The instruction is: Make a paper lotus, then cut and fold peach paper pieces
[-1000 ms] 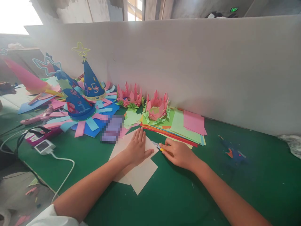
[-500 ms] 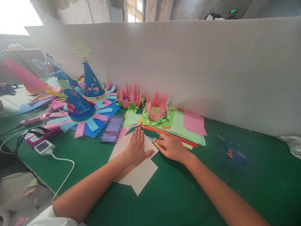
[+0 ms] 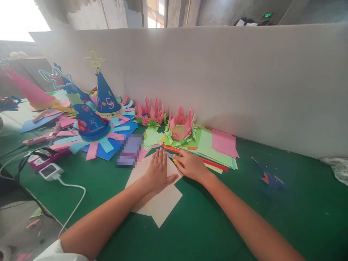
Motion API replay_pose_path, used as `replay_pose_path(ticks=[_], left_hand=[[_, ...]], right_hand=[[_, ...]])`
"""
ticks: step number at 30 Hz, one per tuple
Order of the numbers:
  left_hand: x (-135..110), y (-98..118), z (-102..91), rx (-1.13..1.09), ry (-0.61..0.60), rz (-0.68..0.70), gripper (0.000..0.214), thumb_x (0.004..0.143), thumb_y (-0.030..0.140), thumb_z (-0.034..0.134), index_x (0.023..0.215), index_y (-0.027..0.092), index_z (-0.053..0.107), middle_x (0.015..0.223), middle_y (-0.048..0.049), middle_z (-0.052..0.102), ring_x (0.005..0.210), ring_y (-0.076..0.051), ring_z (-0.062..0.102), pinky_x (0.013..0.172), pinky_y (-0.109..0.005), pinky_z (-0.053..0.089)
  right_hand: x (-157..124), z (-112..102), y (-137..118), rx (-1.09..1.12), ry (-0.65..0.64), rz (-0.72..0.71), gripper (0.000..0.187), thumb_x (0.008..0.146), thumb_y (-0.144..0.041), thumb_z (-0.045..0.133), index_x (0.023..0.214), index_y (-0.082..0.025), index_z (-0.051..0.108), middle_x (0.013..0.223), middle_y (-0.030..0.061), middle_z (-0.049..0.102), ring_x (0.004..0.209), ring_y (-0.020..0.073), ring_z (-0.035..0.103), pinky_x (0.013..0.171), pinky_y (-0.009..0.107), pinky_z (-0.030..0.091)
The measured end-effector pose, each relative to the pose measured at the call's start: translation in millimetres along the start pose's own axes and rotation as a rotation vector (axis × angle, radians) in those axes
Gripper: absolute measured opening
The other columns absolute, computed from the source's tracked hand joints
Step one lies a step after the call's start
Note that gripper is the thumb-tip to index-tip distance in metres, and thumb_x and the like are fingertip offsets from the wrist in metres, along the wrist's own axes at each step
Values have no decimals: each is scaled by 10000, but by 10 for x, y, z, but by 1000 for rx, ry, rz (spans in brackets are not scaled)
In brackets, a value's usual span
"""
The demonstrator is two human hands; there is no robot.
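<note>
My left hand (image 3: 158, 173) lies flat with fingers stretched out, pressing down a cream paper sheet (image 3: 160, 204) on the green table (image 3: 217, 224). My right hand (image 3: 190, 166) is closed around a small yellow-handled cutter (image 3: 172, 158), its blade at the sheet's upper right edge, close to my left fingertips. A stack of coloured paper (image 3: 214, 148) lies just behind my right hand.
Two pink paper lotus flowers (image 3: 179, 125) stand against a white partition wall (image 3: 231, 79). Blue cone hats (image 3: 104, 96) on paper strips sit at left. A white charger with cable (image 3: 51, 172) lies near the left edge. A blue glue gun (image 3: 269, 177) rests at right.
My right hand with the cutter has slid up and to the left along the sheet's edge. My left hand has stayed flat on the paper.
</note>
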State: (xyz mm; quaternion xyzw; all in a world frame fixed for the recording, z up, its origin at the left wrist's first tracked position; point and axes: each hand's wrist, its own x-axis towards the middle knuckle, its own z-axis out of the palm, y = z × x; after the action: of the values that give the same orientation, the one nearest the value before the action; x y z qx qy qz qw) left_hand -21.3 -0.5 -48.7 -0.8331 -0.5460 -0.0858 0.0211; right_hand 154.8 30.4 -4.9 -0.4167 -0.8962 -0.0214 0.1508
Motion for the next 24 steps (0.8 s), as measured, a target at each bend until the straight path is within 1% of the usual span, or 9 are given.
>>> replay_pose_path(ticks=[3, 6, 8, 10, 14, 16, 18, 21, 24], left_hand=[[-7, 0, -22, -9, 24, 0, 903, 817, 710, 269, 1400, 21, 278, 1468, -270, 235, 1366, -410, 183, 1062, -532, 204], [-15, -3, -89, -4, 90, 22, 887, 786, 762, 259, 1326, 74, 406, 1421, -248, 339, 1322, -415, 273, 1021, -543, 253], [-13, -10, -165, 12, 138, 31, 824, 773, 774, 273, 1181, 105, 529, 1334, -226, 448, 1239, -406, 377, 975, -533, 304], [2, -23, -253, 29, 166, 39, 702, 794, 744, 295, 964, 137, 601, 1159, -188, 562, 1086, -355, 489, 913, -501, 357], [55, -52, -394, 84, 147, 59, 552, 864, 631, 340, 796, 147, 598, 855, -116, 598, 896, -280, 539, 880, -458, 380], [78, -55, -433, 81, 120, 58, 472, 894, 546, 379, 752, 151, 594, 773, -93, 585, 839, -260, 548, 880, -453, 377], [93, -43, -455, 44, 100, 64, 412, 922, 448, 382, 705, 162, 583, 706, -70, 575, 766, -233, 554, 846, -431, 391], [99, -6, -467, -41, 100, 67, 381, 941, 362, 353, 697, 173, 577, 664, -52, 574, 690, -207, 546, 752, -384, 411], [92, 30, -460, -112, 112, 99, 333, 939, 328, 358, 755, 174, 589, 709, -55, 596, 722, -211, 551, 722, -366, 413]], right_hand=[[-110, -59, 12, -15, 6, 14, 285, 900, -237, 412, 1048, -199, 653, 804, 56, 591, 640, 146, 541, 502, 255, 329], [-294, -142, 30, -6, -2, 59, 289, 906, -283, 426, 1083, -203, 642, 866, 72, 636, 722, 180, 599, 548, 270, 401], [-427, -202, 72, 21, 7, 97, 319, 912, -326, 429, 1149, -210, 610, 929, 73, 670, 819, 207, 624, 606, 289, 448], [-547, -254, 171, 36, 30, 147, 328, 928, -312, 397, 1160, -209, 604, 995, 68, 692, 877, 210, 634, 670, 306, 471], [-731, -305, 546, -40, 124, 327, 267, 909, -264, 409, 950, -210, 667, 916, 57, 707, 830, 220, 633, 654, 316, 455], [-792, -298, 748, -68, 191, 342, 222, 883, -266, 434, 854, -196, 643, 871, 76, 683, 838, 233, 608, 684, 332, 448], [-832, -274, 895, -70, 200, 334, 167, 863, -301, 476, 829, -196, 601, 832, 76, 650, 807, 229, 582, 677, 329, 437], [-850, -218, 987, -56, 189, 338, 135, 842, -331, 519, 829, -201, 550, 797, 64, 612, 775, 223, 559, 650, 316, 420], [-843, -165, 977, -51, 186, 334, 103, 845, -303, 518, 832, -203, 534, 820, 68, 620, 797, 229, 565, 671, 321, 422]])
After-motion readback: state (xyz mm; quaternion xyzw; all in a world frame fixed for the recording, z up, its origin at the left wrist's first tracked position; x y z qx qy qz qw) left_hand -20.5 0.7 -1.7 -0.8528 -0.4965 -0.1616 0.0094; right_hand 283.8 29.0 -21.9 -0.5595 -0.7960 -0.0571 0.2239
